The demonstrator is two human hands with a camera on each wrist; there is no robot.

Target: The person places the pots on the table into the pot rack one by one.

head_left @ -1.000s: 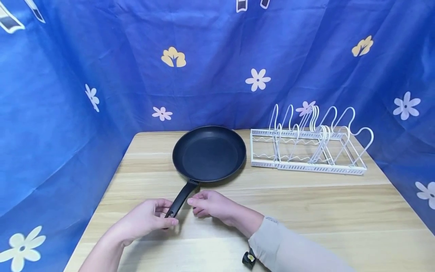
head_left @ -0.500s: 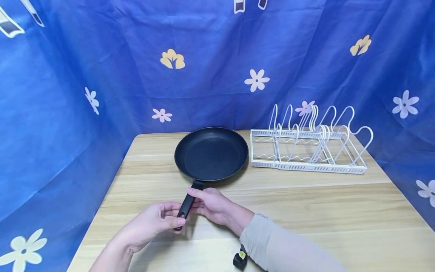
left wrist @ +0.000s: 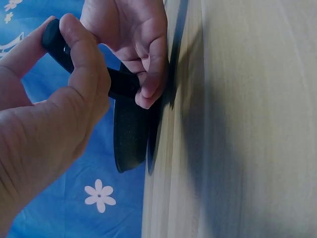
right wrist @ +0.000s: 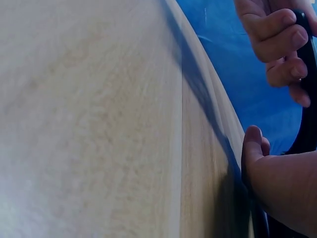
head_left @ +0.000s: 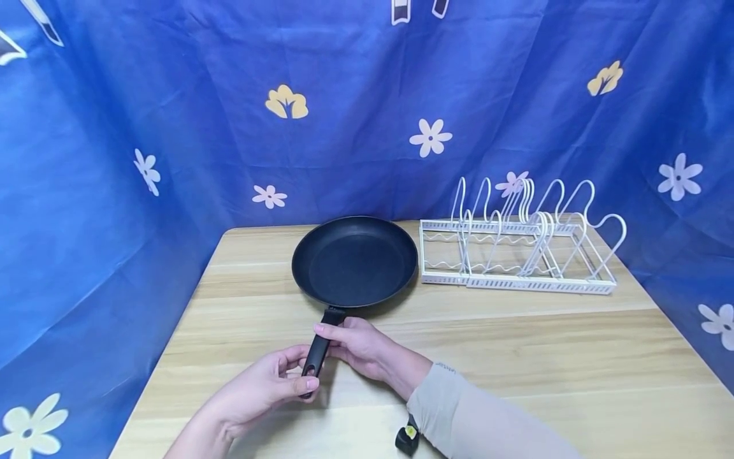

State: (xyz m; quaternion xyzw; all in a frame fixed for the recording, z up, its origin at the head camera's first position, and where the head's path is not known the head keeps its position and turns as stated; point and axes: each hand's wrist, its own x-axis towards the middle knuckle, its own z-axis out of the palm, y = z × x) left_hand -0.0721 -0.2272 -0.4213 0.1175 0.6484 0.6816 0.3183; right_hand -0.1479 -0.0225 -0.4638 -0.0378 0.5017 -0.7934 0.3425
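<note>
A black frying pan [head_left: 355, 264] lies level over the back middle of the table, its handle slanting toward the person. At the handle's holed end, my left hand [head_left: 275, 381] pinches it between thumb and fingers. Closer to the pan body, my right hand [head_left: 364, 347] grips the handle from the right, thumb on top and fingers underneath. The left wrist view shows both hands on the handle [left wrist: 121, 83] and the pan's side [left wrist: 130, 139] close to the tabletop; whether the base touches the wood I cannot tell. The right wrist view shows my left hand's curled fingers [right wrist: 280, 42].
A white wire rack [head_left: 516, 280] with several upright looped dividers stands on the table right of the pan. Blue flowered cloth [head_left: 344, 159] hangs behind and at both sides. The wooden tabletop [head_left: 516, 363] extends right of the hands.
My right hand has moved from beside the handle onto it and taken hold. The handle's end has swung to the right with my left hand; the pan body has barely shifted.
</note>
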